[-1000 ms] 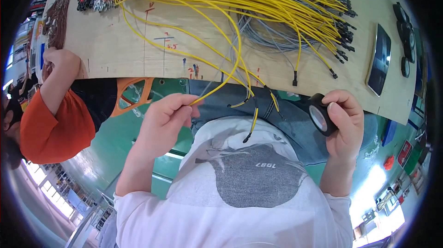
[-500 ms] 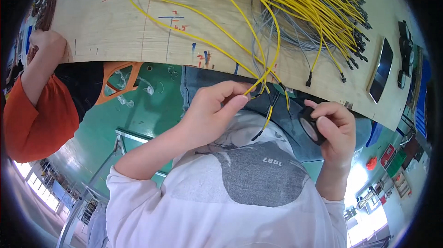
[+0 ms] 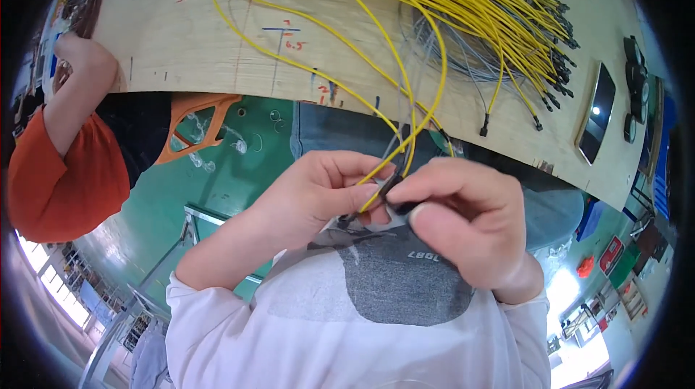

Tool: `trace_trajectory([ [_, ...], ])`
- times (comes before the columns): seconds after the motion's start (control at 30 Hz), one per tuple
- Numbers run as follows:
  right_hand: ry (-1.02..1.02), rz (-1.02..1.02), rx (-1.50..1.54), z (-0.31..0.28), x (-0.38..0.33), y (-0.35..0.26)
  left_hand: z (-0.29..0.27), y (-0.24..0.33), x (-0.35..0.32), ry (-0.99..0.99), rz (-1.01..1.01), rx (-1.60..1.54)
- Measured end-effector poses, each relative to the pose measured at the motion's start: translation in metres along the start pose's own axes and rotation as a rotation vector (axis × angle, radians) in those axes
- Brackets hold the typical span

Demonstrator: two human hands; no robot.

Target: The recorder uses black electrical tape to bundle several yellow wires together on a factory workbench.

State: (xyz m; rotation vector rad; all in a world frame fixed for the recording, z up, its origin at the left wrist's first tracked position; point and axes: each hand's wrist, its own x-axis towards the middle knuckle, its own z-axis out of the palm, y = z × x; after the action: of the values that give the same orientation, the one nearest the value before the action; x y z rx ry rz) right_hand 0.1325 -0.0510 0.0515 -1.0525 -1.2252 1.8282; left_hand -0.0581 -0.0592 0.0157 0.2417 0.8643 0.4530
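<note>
Between its thumb and fingers my left hand [image 3: 308, 193] pinches yellow cables [image 3: 436, 103] together, just off the table's near edge and in front of my body. Their black-ended tips hang below the pinch. My right hand [image 3: 474, 219] is closed on a roll of black tape [image 3: 400, 207], which its fingers mostly cover. A dark strip [image 3: 392, 180], seemingly tape, lies at the cables between the two hands. The held cables run back over the table edge to a large bundle of yellow cables [image 3: 463, 0].
The wooden table [image 3: 217, 63] carries coloured pen marks. Thin grey wires [image 3: 463, 52] lie under the bundle. A phone [image 3: 596, 114] and black round objects [image 3: 635, 89] lie at the right. Another person's orange sleeve [image 3: 69, 172] and an orange stool [image 3: 192, 125] are at left.
My right hand has moved left with the tape roll, up to the cables beside my left hand. My left hand has come slightly lower, still pinching the cables.
</note>
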Motion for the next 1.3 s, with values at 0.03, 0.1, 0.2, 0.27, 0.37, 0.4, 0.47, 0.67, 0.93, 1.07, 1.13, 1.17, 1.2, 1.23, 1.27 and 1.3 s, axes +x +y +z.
trace_trajectory([
  [0.03,-0.022,-0.024,-0.148,-0.001,-0.001,-0.01,0.0,-0.001,-0.003,-0.007,0.047,0.051],
  [0.1,0.06,-0.325,-0.401,-0.01,-0.003,-0.026,-0.004,0.005,-0.004,-0.031,0.013,0.102],
  [0.2,0.404,-0.445,-0.224,-0.006,-0.008,-0.046,-0.004,-0.004,0.008,0.001,0.024,0.356],
  [0.27,0.163,-0.239,-0.052,0.009,0.02,-0.04,-0.01,-0.013,0.009,0.15,0.251,0.594],
  [0.37,-0.086,0.087,0.201,0.017,0.039,-0.036,-0.001,-0.02,0.015,0.215,0.472,0.319],
  [0.4,-0.13,0.216,0.298,0.017,0.04,-0.027,0.0,-0.02,0.015,0.269,0.585,0.169],
  [0.47,-0.087,0.359,0.305,0.008,0.032,-0.014,0.0,-0.005,0.003,0.279,0.463,0.64],
  [0.67,0.036,0.463,0.065,-0.023,0.009,0.004,-0.004,0.001,-0.007,0.184,0.247,0.1],
  [0.93,0.038,0.18,0.061,0.004,-0.007,0.013,0.008,0.0,-0.008,0.052,0.287,0.031],
  [1.07,0.158,0.12,0.091,0.009,-0.011,0.012,0.014,-0.001,-0.009,0.041,0.267,-0.034],
  [1.13,0.163,0.08,-0.019,0.008,-0.012,0.013,0.014,-0.003,-0.009,0.046,0.282,-0.024],
  [1.17,0.167,0.081,-0.021,0.007,-0.012,0.014,0.015,-0.003,-0.009,0.054,0.299,-0.012],
  [1.2,0.166,0.057,-0.061,0.008,-0.011,0.016,0.015,-0.003,-0.008,0.051,0.296,-0.012],
  [1.23,0.165,0.032,-0.101,0.008,-0.011,0.017,0.015,-0.002,-0.008,0.051,0.289,-0.031],
  [1.27,0.169,0.033,-0.1,0.008,-0.011,0.017,0.015,-0.002,-0.008,0.052,0.281,-0.049],
  [1.3,0.165,0.018,-0.129,0.008,-0.011,0.017,0.015,-0.002,-0.008,0.052,0.279,-0.048],
])
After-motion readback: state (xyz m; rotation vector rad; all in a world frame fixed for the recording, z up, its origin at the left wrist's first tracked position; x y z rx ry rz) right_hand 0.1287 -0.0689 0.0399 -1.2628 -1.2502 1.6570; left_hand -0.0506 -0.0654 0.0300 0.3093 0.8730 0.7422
